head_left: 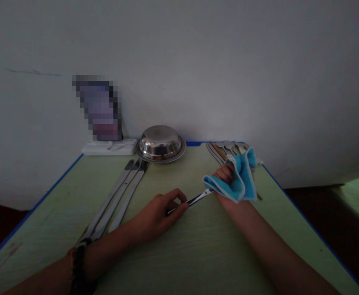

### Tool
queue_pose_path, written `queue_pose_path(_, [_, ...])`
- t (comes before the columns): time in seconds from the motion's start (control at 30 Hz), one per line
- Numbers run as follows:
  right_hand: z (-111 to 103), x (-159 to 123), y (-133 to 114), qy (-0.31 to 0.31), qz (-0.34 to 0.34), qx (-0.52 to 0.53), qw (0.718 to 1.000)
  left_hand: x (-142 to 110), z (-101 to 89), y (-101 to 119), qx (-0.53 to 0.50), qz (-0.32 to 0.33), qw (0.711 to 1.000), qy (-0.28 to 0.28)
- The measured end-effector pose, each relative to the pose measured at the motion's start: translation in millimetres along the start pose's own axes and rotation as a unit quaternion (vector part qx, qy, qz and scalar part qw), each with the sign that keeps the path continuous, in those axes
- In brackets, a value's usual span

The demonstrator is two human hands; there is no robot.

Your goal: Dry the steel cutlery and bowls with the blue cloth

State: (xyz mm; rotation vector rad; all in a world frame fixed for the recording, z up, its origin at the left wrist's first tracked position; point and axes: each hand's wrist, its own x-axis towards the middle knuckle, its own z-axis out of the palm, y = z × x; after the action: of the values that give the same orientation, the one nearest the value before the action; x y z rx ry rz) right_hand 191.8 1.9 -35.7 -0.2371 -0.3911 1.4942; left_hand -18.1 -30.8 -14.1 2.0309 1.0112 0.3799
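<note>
My left hand is closed in a pinch on one end of a shiny metal table knife, held at a slant just above the table. The other end of the knife runs into a blue cloth with pale edging. My right hand grips this cloth around that end, its fingers curled and partly covered. Left of my left hand, three long metal table knives lie side by side, their near ends behind my left forearm. Beyond my right hand lies more cutlery, including forks, partly hidden by the cloth.
An upturned steel bowl rests on a metal plate at the table's back edge. To its left, a blurred-out screen leans above a white holder. The light green table has blue edging and meets a grey wall.
</note>
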Motion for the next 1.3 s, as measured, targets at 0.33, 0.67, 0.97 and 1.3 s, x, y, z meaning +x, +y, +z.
queue_pose_path(0.33, [20,-19,31,0.015,0.069,0.018,0.997,2,3.5,-2,-0.006,0.008,1.0,-0.004])
queue_pose_path(0.67, [22,-17,25,-0.006,0.087,-0.003,0.996,1,3.0,1,-0.003,0.025,1.0,-0.014])
queue_pose_path(0.97, [19,-16,25,0.006,0.087,-0.024,0.996,1,3.5,1,0.001,0.026,1.0,-0.016])
queue_pose_path(1.3, [19,-16,24,0.005,0.088,-0.007,0.996,1,3.0,3,-0.003,0.017,1.0,-0.023])
